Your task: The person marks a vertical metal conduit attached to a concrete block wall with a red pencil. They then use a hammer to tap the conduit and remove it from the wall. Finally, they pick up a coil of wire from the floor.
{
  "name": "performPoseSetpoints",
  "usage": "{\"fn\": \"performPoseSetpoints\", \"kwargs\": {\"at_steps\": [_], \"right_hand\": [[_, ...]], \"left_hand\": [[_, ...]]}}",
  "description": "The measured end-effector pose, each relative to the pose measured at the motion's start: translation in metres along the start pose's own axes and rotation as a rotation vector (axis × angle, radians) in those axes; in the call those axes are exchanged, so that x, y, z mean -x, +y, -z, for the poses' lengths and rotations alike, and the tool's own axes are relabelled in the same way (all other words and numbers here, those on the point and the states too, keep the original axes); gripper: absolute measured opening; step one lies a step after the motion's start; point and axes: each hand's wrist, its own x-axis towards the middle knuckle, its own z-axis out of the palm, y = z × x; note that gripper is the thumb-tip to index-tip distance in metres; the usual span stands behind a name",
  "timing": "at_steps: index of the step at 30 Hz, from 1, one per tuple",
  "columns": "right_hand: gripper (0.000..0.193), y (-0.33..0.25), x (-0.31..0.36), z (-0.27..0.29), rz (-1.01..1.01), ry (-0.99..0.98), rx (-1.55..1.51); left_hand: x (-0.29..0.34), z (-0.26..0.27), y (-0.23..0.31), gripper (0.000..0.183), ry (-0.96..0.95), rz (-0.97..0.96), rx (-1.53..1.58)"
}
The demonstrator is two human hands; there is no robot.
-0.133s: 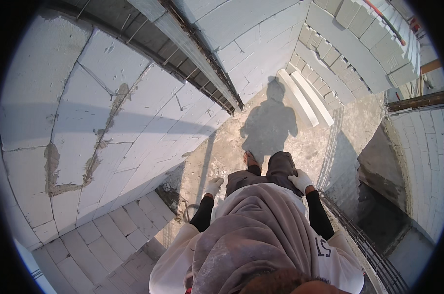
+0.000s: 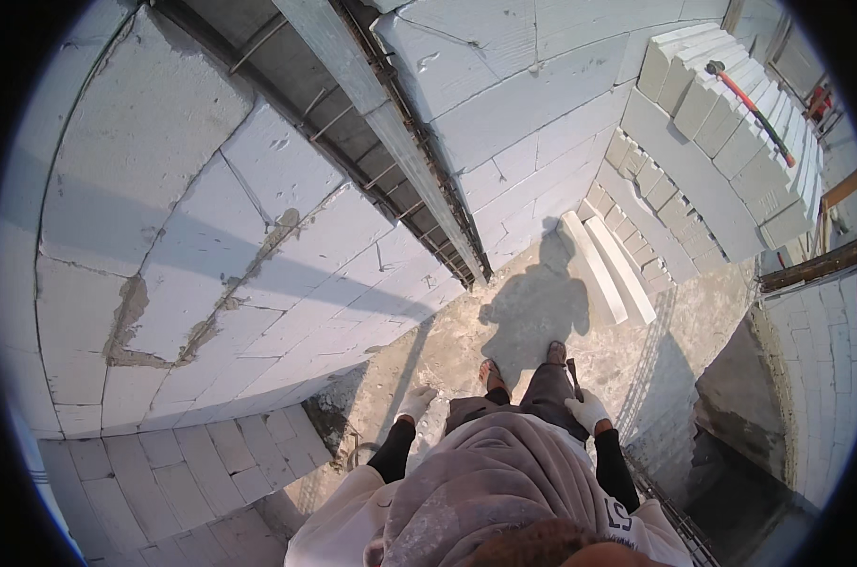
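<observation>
My left hand point(image 2: 415, 403), in a white glove, hangs beside my left thigh. Its fingers look loosely stretched, with nothing visible in them. On the other side, my right hand point(image 2: 587, 409), also gloved in white, is closed beside my right thigh. From it a slim dark-handled tool point(image 2: 574, 376) sticks out forward; its exact kind is too small to make out. My feet stand on the sunlit concrete floor point(image 2: 428, 364), with my shadow stretching ahead of them.
To the left rises a white block wall point(image 2: 192, 236) with mortar smears. A column gap with steel bars point(image 2: 381, 170) cuts through it. At the far right stands a block stack point(image 2: 674, 180) carrying a red long-handled tool point(image 2: 754, 115). Two long white strips point(image 2: 594, 269) lie nearby; a dark floor opening point(image 2: 740, 472) lies right.
The view has tilted up and shifted, and both my feet now show. My right hand has moved off the thigh, and the dark tool in it is now visible.
</observation>
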Motion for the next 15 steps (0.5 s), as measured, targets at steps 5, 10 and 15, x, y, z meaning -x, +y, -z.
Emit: {"fn": "performPoseSetpoints", "kwargs": {"at_steps": [5, 10, 15], "right_hand": [[0.056, -0.095, -0.024, 0.062, 0.019, -0.258, 0.265], [0.045, -0.266, 0.015, 0.164, 0.393, -0.296, -0.162], [0.041, -0.334, -0.018, 0.199, 0.492, -0.292, -0.157]], "left_hand": [[0.019, -0.005, 0.117, 0.054, 0.17, -0.058, 0.34], [0.053, -0.013, 0.193, 0.051, 0.252, -0.273, 0.611], [0.063, -0.015, 0.255, 0.047, 0.294, -0.443, 0.622]]}}
